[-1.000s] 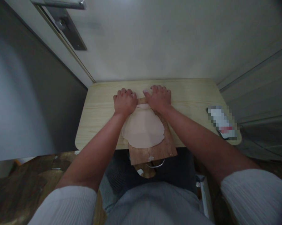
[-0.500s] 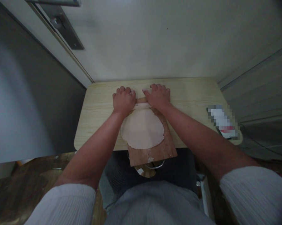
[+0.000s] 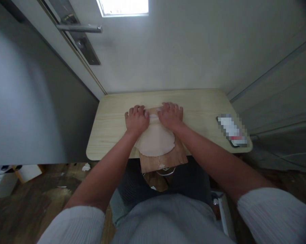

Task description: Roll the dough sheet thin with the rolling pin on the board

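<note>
One left hand (image 3: pixel 137 119) lies palm-down, fingers loosely curled, at the far left part of a pale, flat sheet of dough (image 3: pixel 156 142); whether it grips anything underneath cannot be told. Beneath the dough, a wooden board (image 3: pixel 165 162) juts past the near edge of the worktop (image 3: pixel 107 135). The right hand (image 3: pixel 170 116) curls likewise over the dough's far right part, its grip hidden, and a phone (image 3: pixel 231 130) lies well apart, near the worktop's right end.
</note>
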Demonstrator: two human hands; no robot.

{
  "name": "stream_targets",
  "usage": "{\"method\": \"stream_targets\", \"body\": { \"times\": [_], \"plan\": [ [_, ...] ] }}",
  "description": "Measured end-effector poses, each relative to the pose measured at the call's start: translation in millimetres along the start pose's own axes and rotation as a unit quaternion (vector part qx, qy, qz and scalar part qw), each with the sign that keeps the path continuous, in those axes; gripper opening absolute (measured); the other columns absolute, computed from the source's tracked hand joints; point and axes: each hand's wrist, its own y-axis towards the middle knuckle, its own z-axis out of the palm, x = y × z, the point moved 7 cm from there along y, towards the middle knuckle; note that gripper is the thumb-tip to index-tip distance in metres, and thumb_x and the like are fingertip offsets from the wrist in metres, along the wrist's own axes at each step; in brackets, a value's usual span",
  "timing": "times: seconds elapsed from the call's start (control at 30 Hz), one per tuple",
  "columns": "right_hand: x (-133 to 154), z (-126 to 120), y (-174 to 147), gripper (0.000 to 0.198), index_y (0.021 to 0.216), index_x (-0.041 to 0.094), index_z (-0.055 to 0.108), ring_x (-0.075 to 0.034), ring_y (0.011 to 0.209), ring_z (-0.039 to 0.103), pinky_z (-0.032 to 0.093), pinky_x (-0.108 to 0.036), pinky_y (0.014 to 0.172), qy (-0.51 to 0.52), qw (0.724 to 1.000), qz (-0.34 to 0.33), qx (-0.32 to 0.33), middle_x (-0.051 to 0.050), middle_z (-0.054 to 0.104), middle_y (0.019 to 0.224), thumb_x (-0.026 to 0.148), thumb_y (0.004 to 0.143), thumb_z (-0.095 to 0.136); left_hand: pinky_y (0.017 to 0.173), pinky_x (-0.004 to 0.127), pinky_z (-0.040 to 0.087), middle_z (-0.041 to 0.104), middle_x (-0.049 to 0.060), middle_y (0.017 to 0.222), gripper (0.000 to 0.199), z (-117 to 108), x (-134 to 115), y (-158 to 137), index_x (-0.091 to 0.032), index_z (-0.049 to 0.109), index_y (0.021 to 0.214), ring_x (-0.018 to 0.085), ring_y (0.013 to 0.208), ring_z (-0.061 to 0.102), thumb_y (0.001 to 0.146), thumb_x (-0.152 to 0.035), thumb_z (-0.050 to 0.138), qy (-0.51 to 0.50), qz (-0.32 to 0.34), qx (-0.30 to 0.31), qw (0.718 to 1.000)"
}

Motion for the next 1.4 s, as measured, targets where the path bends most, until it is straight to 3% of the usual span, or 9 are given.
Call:
{"method": "stream_targets", "body": {
  "times": [0.3,0.43,0.6,0.77,0.83,0.93,1.1,1.4],
  "plan": [
    [-4.1,-9.2,-65.8,0.053,0.144,0.016,0.048,-0.035,0.138,0.036,0.018,-0.061,0.112,-0.006,0.999,-0.032,0.008,-0.014,0.047,0.151,0.041,0.103,0.028,0.114,0.057,0.028,0.045,0.007,0.154,0.05,-13.4,-13.5,-61.2,-0.026,0.049,0.142,0.03,0.143,0.035,0.102,-0.045,0.024,-0.004,0.038,0.008,0.999],
    [-7.9,-19.8,-105.7,0.052,0.147,0.016,0.044,-0.031,0.142,0.034,0.016,-0.06,0.114,0.019,0.999,-0.048,0.002,-0.014,0.046,0.152,0.04,0.103,0.03,0.116,0.057,0.027,0.049,0.007,0.152,0.052,-19.1,-15.4,-94.3,-0.025,0.044,0.146,0.027,0.144,0.036,0.103,-0.047,0.025,-0.037,0.05,0.025,0.998],
    [-13.1,-39.7,-137.2,0.048,0.141,0.018,0.05,-0.03,0.138,0.04,0.017,-0.06,0.113,0.041,0.997,-0.063,0.008,-0.013,0.051,0.148,0.041,0.103,0.032,0.117,0.06,0.024,0.056,0.007,0.146,0.046,-30.1,-17.0,-123.6,-0.026,0.054,0.137,0.027,0.142,0.04,0.103,-0.046,0.03,-0.09,0.067,0.028,0.993],
    [-22.5,-42.1,-113.3,0.039,0.105,0.018,0.066,-0.03,0.114,0.055,0.023,-0.057,0.109,0.038,0.999,-0.01,0.012,-0.014,0.069,0.117,0.044,0.101,0.037,0.118,0.057,0.022,0.065,0.005,0.134,0.03,-33.2,-23.8,-117.1,-0.025,0.066,0.107,0.025,0.132,0.05,0.101,-0.041,0.041,-0.12,0.056,-0.015,0.991],
    [-21.2,-37.6,-98.9,0.036,0.111,0.017,0.064,-0.03,0.118,0.052,0.024,-0.056,0.107,0.024,1.0,-0.008,-0.005,-0.015,0.067,0.123,0.04,0.101,0.037,0.118,0.055,0.023,0.065,0.008,0.132,0.028,-30.6,-30.6,-109.3,-0.023,0.065,0.103,0.026,0.128,0.053,0.099,-0.04,0.044,-0.111,0.053,-0.025,0.992],
    [-19.5,-25.7,-86.0,0.036,0.119,0.018,0.061,-0.03,0.122,0.049,0.027,-0.054,0.105,0.021,1.0,-0.001,-0.006,-0.015,0.062,0.132,0.038,0.102,0.037,0.116,0.056,0.026,0.064,0.011,0.131,0.031,-26.1,-38.9,-98.4,-0.022,0.06,0.116,0.027,0.125,0.054,0.1,-0.039,0.041,-0.089,0.047,-0.023,0.995],
    [-19.7,-18.9,-84.2,0.043,0.133,0.017,0.055,-0.031,0.13,0.043,0.024,-0.053,0.107,0.01,1.0,-0.002,-0.024,-0.014,0.054,0.143,0.04,0.101,0.036,0.114,0.061,0.025,0.055,0.01,0.143,0.037,-20.2,-42.0,-84.2,-0.025,0.054,0.13,0.03,0.135,0.044,0.098,-0.036,0.038,-0.037,0.051,-0.003,0.998],
    [-17.6,-24.6,-68.3,0.046,0.134,0.018,0.056,-0.03,0.124,0.048,0.026,-0.049,0.105,0.01,0.999,-0.003,-0.044,-0.014,0.058,0.139,0.043,0.103,0.033,0.115,0.061,0.024,0.046,0.007,0.154,0.045,-8.7,-43.0,-60.9,-0.029,0.05,0.139,0.031,0.141,0.038,0.099,-0.038,0.032,-0.02,0.056,0.019,0.998]
  ]
}}
